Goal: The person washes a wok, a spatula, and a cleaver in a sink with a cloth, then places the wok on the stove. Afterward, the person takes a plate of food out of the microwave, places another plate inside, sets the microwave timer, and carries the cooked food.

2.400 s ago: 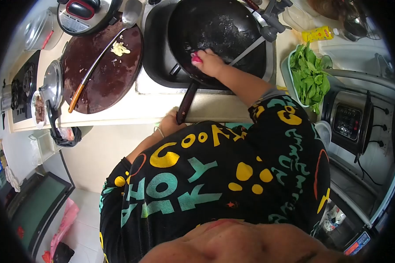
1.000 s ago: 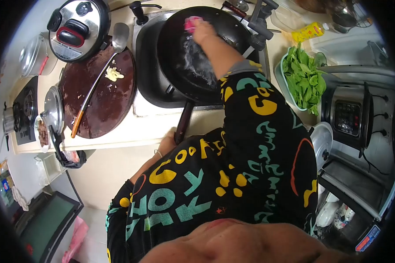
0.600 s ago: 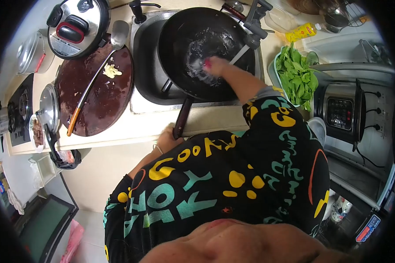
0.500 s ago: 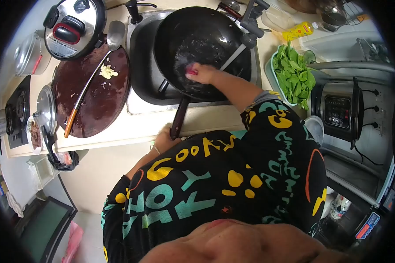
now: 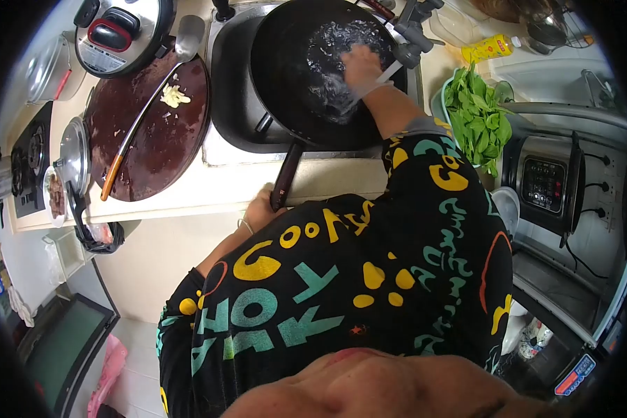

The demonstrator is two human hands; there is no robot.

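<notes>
At the left of the frame, a plate of dark food (image 5: 54, 196) lies near the edge of the tabletop (image 5: 240, 187), beside a metal lid (image 5: 76, 155). Next comes a round brown board (image 5: 161, 150) with chopped pale pieces (image 5: 175, 96) on it and a spatula (image 5: 129, 136) laid slantwise across it.

Below the sink (image 5: 231, 83), left of centre, the left hand (image 5: 260, 211) touches the left side of the handle (image 5: 286, 175) near its lower end. I cannot tell how far its grip is closed, since the fingers are partly hidden.

The wok (image 5: 282, 56) sits over the right part of the sink, in the upper middle of the frame, with water (image 5: 331, 94) in it. The right hand (image 5: 362, 68) reaches into that water, blurred; whether its grip is wide, narrow or holding something, I cannot tell. The step in hand looks like rubbing the wet inside of the wok. Any stroke over that curved surface calls for a steady handle and for clearance from the tap (image 5: 411, 45) close by.

Farther right are a yellow bottle (image 5: 488, 49) and leafy greens (image 5: 475, 118) in a pale container (image 5: 439, 108).
</notes>
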